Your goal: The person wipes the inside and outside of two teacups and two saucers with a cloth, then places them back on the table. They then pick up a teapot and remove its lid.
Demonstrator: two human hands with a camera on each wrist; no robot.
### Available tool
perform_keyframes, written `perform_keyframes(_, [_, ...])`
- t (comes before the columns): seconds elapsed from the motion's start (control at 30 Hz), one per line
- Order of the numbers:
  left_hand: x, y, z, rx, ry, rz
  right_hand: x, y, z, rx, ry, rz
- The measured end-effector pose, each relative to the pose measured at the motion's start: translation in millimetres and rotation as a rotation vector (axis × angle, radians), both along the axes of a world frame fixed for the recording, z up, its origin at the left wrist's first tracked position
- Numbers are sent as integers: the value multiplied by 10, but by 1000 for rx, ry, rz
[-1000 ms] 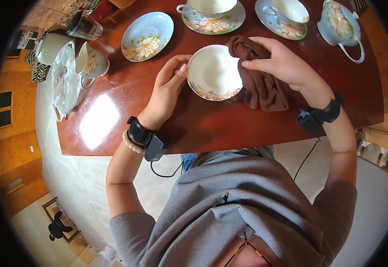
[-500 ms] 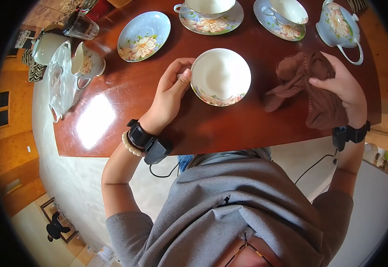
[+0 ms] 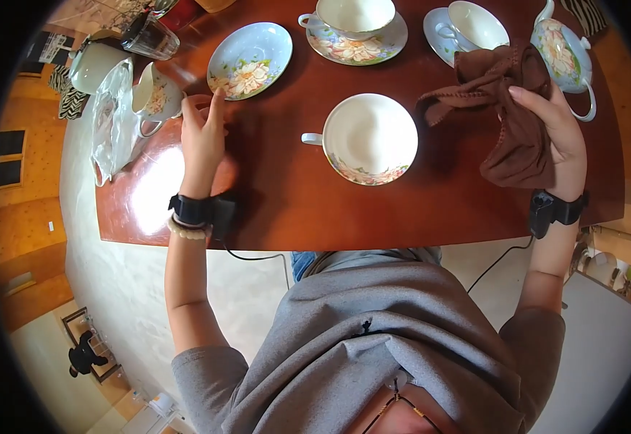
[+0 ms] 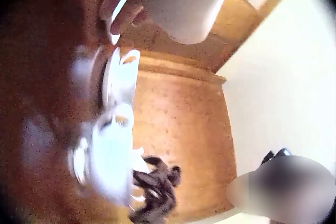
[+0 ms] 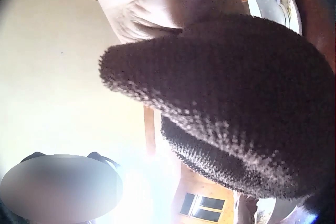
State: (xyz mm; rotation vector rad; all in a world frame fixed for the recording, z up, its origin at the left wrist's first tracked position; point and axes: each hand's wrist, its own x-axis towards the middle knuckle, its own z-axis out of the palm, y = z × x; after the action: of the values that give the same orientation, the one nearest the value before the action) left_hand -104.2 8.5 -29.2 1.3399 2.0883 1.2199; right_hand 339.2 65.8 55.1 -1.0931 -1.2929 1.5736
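Having let go of the white, floral-trimmed porcelain cup [image 3: 373,137], the left hand [image 3: 203,145] pinches the pale-blue flowered saucer's [image 3: 252,52] rim. The cup now stands unheld on the glossy red-brown table [image 3: 279,210]; curled right fingers grip a crumpled brown cloth [image 3: 507,79].

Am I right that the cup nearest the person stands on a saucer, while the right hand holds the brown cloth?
Not quite: the head view shows that the cup stands directly on the table, with no saucer under it; the right hand does hold the brown cloth.
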Motion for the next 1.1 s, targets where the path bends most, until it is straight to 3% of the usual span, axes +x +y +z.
perform_keyframes(0.13, [-208, 237, 3, -268, -85, 57, 6, 59, -48, -8, 54, 5])
perform_keyframes(0.17, [-305, 354, 14, -331, -178, -40, 10, 62, -65, -19, 63, 6])
perform_keyframes(0.3, [-348, 698, 68, -518, -79, -98, -44, -7, -110, 20, 150, -5])
perform_keyframes(0.4, [-328, 740, -62, -277, -189, -33, 32, 35, -167, 2, 153, -4])
perform_keyframes(0.47, [-209, 727, -160, 8, -326, 48, 50, 37, -150, -20, 159, -35])
perform_keyframes(0.53, [-203, 695, -130, 115, -272, 29, 21, 3, -103, -17, 164, -103])
perform_keyframes(0.57, [-291, 720, -228, 239, -23, 48, 25, 5, -70, -9, 144, -107])
perform_keyframes(0.6, [-393, 750, -390, 530, -330, -155, 6, -2, -32, 24, 138, -130])
perform_keyframes(0.67, [-159, 637, -8, 518, -177, -34, -56, -5, 16, 92, 125, -182])
perform_keyframes(0.73, [46, 508, 353, 620, -239, -32, -107, 21, 41, 52, 305, -228])
perform_keyframes(0.77, [104, 489, 494, 702, -117, -51, -123, 33, 64, 33, 395, -249])
perform_keyframes(0.83, [262, 460, 764, 778, -116, -61, -272, -2, 336, 32, 593, -258])
perform_keyframes(0.87, [327, 461, 860, 790, -126, -91, -334, 60, 380, 103, 674, -47])
perform_keyframes(0.9, [434, 482, 967, 820, -174, -127, -401, 139, 412, 99, 647, 17])
perform_keyframes(0.93, [576, 504, 1072, 843, -218, -168, -541, 216, 378, 218, 570, -132])
perform_keyframes(1.0, [825, 618, 1176, 886, -286, -236, -904, 271, 563, 704, 303, -105])
perform_keyframes(1.07, [1104, 628, 1324, 879, -278, -277, -1235, 332, 745, 1325, -175, -341])
perform_keyframes(1.1, [1215, 674, 1349, 917, -311, -315, -1363, 396, 821, 1507, -327, -384])
